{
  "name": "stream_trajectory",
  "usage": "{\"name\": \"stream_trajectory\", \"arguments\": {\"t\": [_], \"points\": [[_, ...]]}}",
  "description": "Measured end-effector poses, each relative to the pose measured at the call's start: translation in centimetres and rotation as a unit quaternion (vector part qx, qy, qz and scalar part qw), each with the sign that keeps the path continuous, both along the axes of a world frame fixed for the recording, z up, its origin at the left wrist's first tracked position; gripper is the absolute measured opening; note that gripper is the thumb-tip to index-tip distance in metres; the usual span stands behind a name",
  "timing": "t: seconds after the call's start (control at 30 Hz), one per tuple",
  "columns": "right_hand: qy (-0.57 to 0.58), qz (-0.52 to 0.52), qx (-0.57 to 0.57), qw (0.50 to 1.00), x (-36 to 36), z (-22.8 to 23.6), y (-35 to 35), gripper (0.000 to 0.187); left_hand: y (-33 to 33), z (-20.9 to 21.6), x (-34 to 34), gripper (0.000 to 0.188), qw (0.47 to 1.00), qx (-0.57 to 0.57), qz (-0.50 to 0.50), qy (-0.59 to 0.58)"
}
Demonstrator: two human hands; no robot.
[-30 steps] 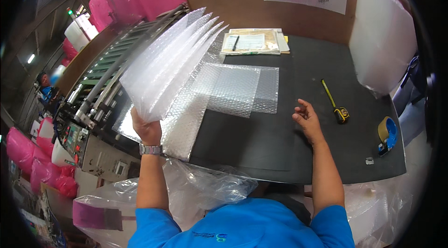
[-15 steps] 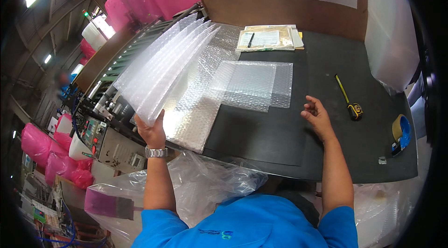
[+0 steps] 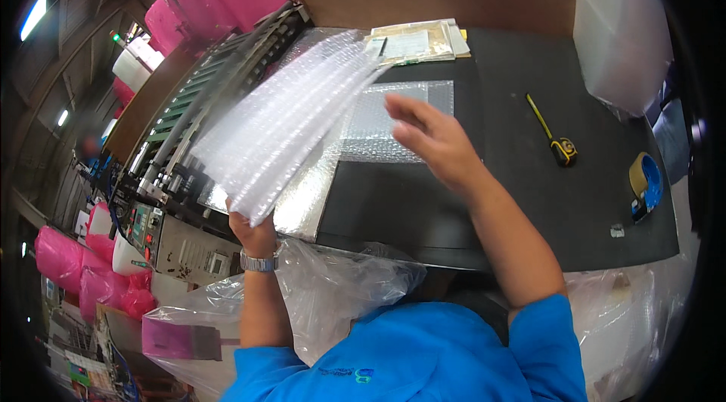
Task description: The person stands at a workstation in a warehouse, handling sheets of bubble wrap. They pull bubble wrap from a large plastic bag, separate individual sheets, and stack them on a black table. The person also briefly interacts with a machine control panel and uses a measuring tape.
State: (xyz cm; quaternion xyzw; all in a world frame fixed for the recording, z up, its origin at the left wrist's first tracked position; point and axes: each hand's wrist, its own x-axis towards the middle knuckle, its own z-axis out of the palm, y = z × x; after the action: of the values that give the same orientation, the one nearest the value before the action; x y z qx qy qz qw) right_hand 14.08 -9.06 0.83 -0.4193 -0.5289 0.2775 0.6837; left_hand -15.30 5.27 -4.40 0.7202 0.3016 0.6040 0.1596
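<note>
My left hand (image 3: 252,229) grips a bunch of clear bubble-wrap sheets (image 3: 291,114) by their near end; the sheets fan out up and to the right. My right hand (image 3: 431,137) is raised beside them, fingers apart and holding nothing. Under it, flat bubble-wrap pieces (image 3: 370,146) lie overlapping on the dark table (image 3: 401,213). Beneath the held bunch, a shiny larger bubble-wrap sheet (image 3: 304,209) is spread at the table's left side, partly hidden.
Toward the back lies a pile of papers (image 3: 423,43) with a pen. To the right are a tape measure (image 3: 563,151), partly drawn out, and a tape dispenser (image 3: 646,183). A roller machine (image 3: 200,96) borders the left. A brown board (image 3: 431,1) rises behind.
My right hand has moved left and up, toward the sheets. The bunch in my left hand has swung rightward, its far end now near the papers. The view has shifted slightly.
</note>
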Motion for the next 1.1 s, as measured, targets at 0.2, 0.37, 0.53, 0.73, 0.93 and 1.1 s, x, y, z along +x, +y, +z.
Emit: {"name": "stream_trajectory", "arguments": {"t": [0.2, 0.37, 0.53, 0.73, 0.93, 1.1], "points": [[0.179, 0.100, 0.062, 0.977, -1.1, 0.9, 2.8, 0.028, -3.6, 0.8, 1.7, 0.042, 0.998, -0.015, -0.035, 0.053], [0.285, 0.186, 0.119, 0.932, -1.6, 0.1, 2.6, 0.012, -4.3, 0.8, 1.9, 0.044, 0.995, -0.066, -0.077, 0.000], [0.355, 0.215, 0.099, 0.904, -1.8, 0.4, 1.6, 0.008, -4.3, 0.4, 2.1, 0.041, 0.990, -0.082, -0.113, 0.017], [0.374, 0.217, 0.104, 0.896, -1.6, 0.3, 1.1, 0.007, -4.5, 0.6, 3.0, 0.032, 0.989, -0.097, -0.114, -0.004], [0.351, 0.191, 0.098, 0.912, -1.5, 0.5, 0.7, 0.015, -4.3, 0.9, 2.9, 0.037, 0.989, -0.105, -0.086, 0.057], [0.203, 0.002, 0.079, 0.976, 0.0, -0.2, -0.4, 0.028, -3.9, 2.2, 3.1, 0.044, 0.834, -0.355, -0.296, -0.300]]}}
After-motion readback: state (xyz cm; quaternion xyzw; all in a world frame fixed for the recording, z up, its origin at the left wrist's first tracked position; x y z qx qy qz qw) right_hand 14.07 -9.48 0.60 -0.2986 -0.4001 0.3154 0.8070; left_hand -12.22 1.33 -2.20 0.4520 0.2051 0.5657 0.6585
